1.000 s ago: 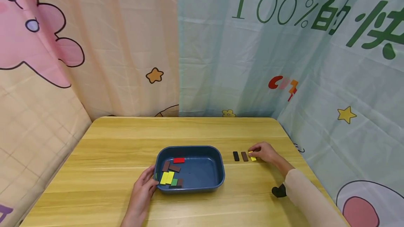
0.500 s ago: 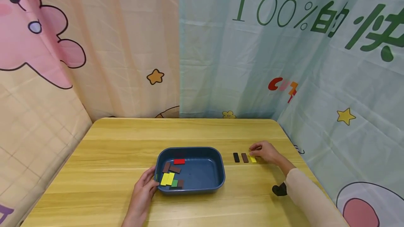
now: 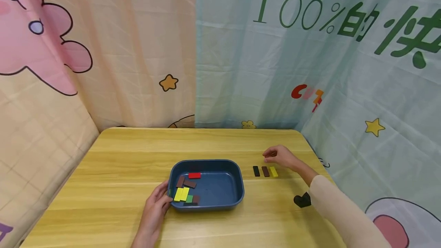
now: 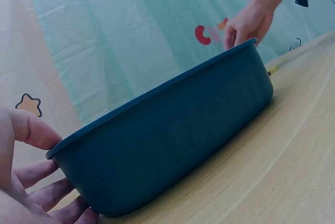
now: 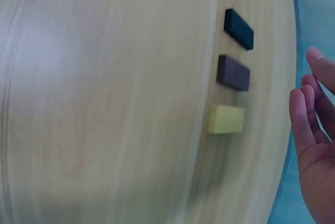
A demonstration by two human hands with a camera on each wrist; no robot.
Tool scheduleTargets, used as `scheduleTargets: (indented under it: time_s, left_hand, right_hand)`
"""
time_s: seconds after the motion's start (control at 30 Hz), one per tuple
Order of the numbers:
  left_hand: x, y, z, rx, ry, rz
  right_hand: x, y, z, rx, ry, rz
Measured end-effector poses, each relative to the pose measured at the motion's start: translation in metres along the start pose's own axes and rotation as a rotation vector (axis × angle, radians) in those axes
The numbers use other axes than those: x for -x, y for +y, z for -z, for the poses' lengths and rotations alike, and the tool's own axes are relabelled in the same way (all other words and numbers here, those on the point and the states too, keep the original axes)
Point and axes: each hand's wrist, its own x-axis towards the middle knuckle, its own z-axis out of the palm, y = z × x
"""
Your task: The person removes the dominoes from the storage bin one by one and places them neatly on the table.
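My left hand [image 3: 154, 209] grips the left end of a dark blue plastic box [image 3: 220, 207]; in the left wrist view its thumb lies at the rim and the fingers touch the outer wall. Inside, towards the left, are flat rectangular blocks: a red block [image 3: 194, 175], brown blocks [image 3: 190, 183], two yellow blocks [image 3: 181, 194], a green block [image 3: 189, 199] and a black one. Right of the box stand a black block [image 5: 238, 29], a brown block [image 5: 233, 72] and a yellow block [image 5: 226, 119] in a spaced row. Just above this row hovers my right hand [image 3: 281, 157], holding nothing, fingers relaxed.
The wooden table [image 3: 113, 171] ends at patterned curtains [image 3: 234, 68] behind and at both sides. A black wrist strap [image 3: 302, 200] hangs by the right sleeve [image 3: 334, 198].
My right hand has let go of the yellow block and moved up and left from it. The yellow block stays beside the brown one. My left hand keeps its hold on the box.
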Motion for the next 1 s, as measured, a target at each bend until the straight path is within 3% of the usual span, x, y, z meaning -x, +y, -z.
scheduleTargets:
  time_s: [0.27,0.67,1.0]
  left_hand:
    - [0.001,-0.002,0.000,0.003,0.013,-0.002]
    - [0.003,0.000,-0.002,0.025,0.020,-0.009]
    - [0.004,0.001,-0.002,0.014,0.027,-0.026]
  right_hand:
    - [-0.015,-0.031,-0.004,0.033,-0.094,0.084]
    - [-0.032,-0.066,-0.017,-0.013,-0.250,0.163]
    - [-0.043,-0.098,-0.032,0.014,-0.320,0.210]
